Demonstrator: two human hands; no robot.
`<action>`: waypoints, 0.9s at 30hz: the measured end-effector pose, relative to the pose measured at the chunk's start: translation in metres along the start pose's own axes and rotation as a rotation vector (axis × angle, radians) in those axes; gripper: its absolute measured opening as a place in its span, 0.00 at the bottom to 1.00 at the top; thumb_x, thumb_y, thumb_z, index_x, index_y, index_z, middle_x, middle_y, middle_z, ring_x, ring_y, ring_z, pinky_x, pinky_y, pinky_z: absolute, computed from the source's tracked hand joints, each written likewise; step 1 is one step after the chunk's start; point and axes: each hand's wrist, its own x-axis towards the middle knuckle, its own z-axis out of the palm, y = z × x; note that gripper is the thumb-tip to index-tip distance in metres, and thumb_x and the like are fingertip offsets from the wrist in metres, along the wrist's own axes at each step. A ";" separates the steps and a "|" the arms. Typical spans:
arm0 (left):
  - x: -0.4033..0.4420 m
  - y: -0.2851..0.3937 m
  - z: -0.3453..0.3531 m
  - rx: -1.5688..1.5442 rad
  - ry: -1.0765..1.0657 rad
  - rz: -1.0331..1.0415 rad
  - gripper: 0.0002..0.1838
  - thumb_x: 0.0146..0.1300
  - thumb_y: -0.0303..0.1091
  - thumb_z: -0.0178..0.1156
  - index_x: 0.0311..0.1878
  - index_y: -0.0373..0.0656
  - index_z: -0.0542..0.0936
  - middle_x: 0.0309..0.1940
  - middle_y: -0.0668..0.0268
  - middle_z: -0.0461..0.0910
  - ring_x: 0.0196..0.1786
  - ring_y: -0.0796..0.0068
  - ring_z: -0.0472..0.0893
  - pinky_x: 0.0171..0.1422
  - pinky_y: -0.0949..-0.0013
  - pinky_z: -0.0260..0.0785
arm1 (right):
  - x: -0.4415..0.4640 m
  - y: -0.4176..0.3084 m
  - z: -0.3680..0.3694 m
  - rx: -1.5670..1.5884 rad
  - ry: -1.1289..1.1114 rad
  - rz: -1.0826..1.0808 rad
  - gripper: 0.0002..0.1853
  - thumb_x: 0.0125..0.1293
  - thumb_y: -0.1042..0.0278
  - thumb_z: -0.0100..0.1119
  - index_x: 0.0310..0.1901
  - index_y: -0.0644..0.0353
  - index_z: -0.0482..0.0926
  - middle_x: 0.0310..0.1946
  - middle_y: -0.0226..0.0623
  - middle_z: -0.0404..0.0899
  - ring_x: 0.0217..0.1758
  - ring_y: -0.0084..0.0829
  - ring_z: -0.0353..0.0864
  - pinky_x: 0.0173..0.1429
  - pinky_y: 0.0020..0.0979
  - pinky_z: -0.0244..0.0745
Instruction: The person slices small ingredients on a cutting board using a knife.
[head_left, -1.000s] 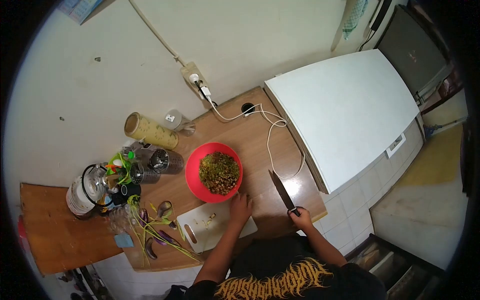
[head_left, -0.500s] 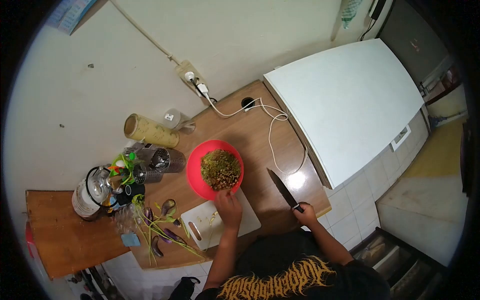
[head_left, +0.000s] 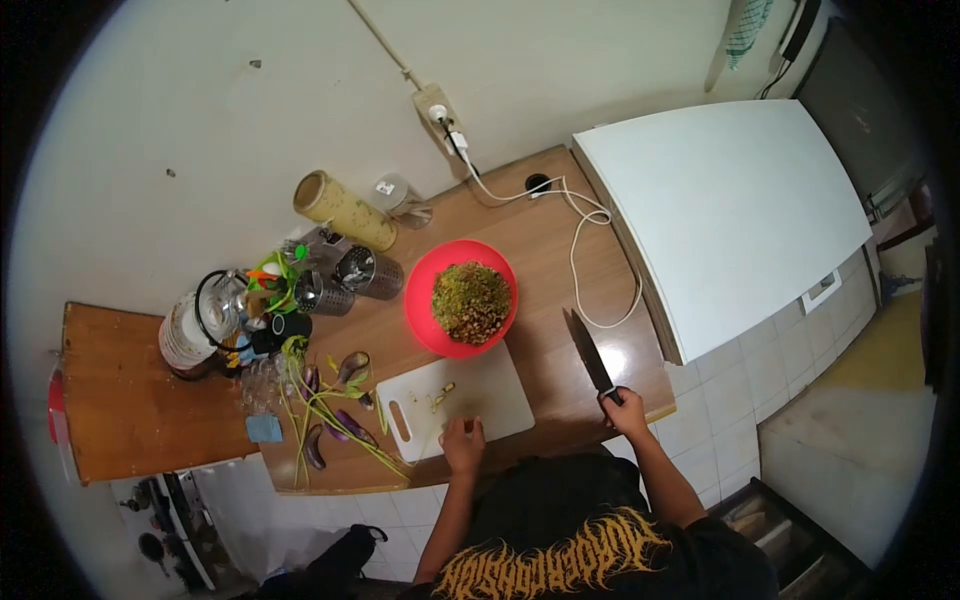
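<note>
Knife (head_left: 592, 352) is held at the right side of the wooden table (head_left: 545, 290), over bare wood, apart from the board; contact of blade with tabletop can't be told. Nearest: black shirt (head_left: 560, 490), yellow lettering. Handle is wrapped by the closed right hand (head_left: 626, 411), blade pointed away from the body. Left hand (head_left: 463, 446) is placed at the near edge of the white cutting board (head_left: 500, 400), fingers curled; whether anything is pinched can't be told.

Small pale pieces (head_left: 443, 396) are scattered mid-board, just beyond the left fingertips. To the left of the board, purple eggplants (head_left: 355, 427) and long green stems (head_left: 325, 405) are strewn loose. Past the board, a red bowl (head_left: 424, 305) is seen heaped with a chopped green-brown mix (head_left: 470, 302); whether bowl and board touch is unclear.

Judged best for handling: blade to be kept out wide while the left hand is near the pieces; left fingertips to be tucked before the edge is brought over the board; board to be steadied flat; bits to be gathered to the middle so none are lost off the edge.

Farther: metal utensil holders (head_left: 370, 273), a yellow roll (head_left: 345, 212) and a clear jar (head_left: 402, 203) are lined up toward the wall; a white cable (head_left: 578, 255) is looped beyond the knife tip, well worth being avoided.
</note>
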 end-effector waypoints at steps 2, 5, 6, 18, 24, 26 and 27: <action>-0.017 -0.021 0.001 -0.061 -0.088 -0.158 0.08 0.65 0.37 0.66 0.41 0.43 0.82 0.35 0.62 0.84 0.41 0.59 0.84 0.48 0.53 0.68 | -0.002 -0.001 -0.001 0.025 -0.002 0.034 0.16 0.69 0.63 0.67 0.27 0.61 0.77 0.15 0.31 0.75 0.13 0.23 0.75 0.19 0.28 0.69; -0.024 -0.042 -0.007 -0.070 -0.026 -0.235 0.09 0.64 0.37 0.66 0.43 0.44 0.82 0.37 0.61 0.84 0.43 0.58 0.84 0.50 0.51 0.71 | -0.003 0.001 -0.001 0.026 -0.009 0.019 0.15 0.70 0.64 0.66 0.27 0.62 0.77 0.15 0.31 0.75 0.13 0.24 0.76 0.19 0.29 0.71; -0.021 -0.051 -0.009 -0.074 -0.017 -0.231 0.09 0.64 0.37 0.66 0.43 0.44 0.82 0.37 0.61 0.84 0.43 0.58 0.84 0.50 0.51 0.71 | -0.002 -0.003 0.001 0.008 0.008 0.021 0.15 0.70 0.64 0.66 0.27 0.62 0.77 0.15 0.31 0.75 0.13 0.24 0.76 0.19 0.29 0.71; 0.085 -0.082 -0.001 0.082 0.076 0.183 0.15 0.61 0.36 0.65 0.50 0.44 0.82 0.44 0.57 0.80 0.52 0.51 0.79 0.56 0.42 0.67 | -0.028 -0.006 0.029 -0.456 0.160 -0.340 0.14 0.64 0.58 0.66 0.35 0.64 0.85 0.21 0.42 0.81 0.25 0.31 0.82 0.34 0.37 0.76; 0.089 -0.069 0.014 0.201 -0.232 0.341 0.06 0.61 0.34 0.61 0.40 0.47 0.82 0.41 0.62 0.82 0.51 0.56 0.80 0.58 0.46 0.65 | -0.064 -0.010 0.084 -0.514 0.112 -0.325 0.17 0.64 0.53 0.67 0.42 0.60 0.86 0.30 0.49 0.85 0.32 0.44 0.86 0.40 0.42 0.79; 0.070 -0.059 0.007 0.065 -0.289 0.576 0.07 0.61 0.34 0.62 0.41 0.48 0.83 0.41 0.61 0.82 0.50 0.57 0.80 0.58 0.48 0.65 | -0.074 -0.018 0.098 -0.569 0.041 -0.308 0.17 0.65 0.52 0.67 0.43 0.59 0.86 0.29 0.47 0.85 0.32 0.43 0.86 0.41 0.41 0.79; 0.062 -0.056 0.008 0.048 -0.339 0.573 0.08 0.62 0.36 0.62 0.43 0.48 0.83 0.42 0.60 0.82 0.52 0.56 0.80 0.59 0.48 0.65 | -0.077 -0.022 0.104 -0.539 -0.042 -0.301 0.17 0.66 0.52 0.66 0.44 0.58 0.86 0.29 0.46 0.85 0.32 0.43 0.86 0.41 0.41 0.80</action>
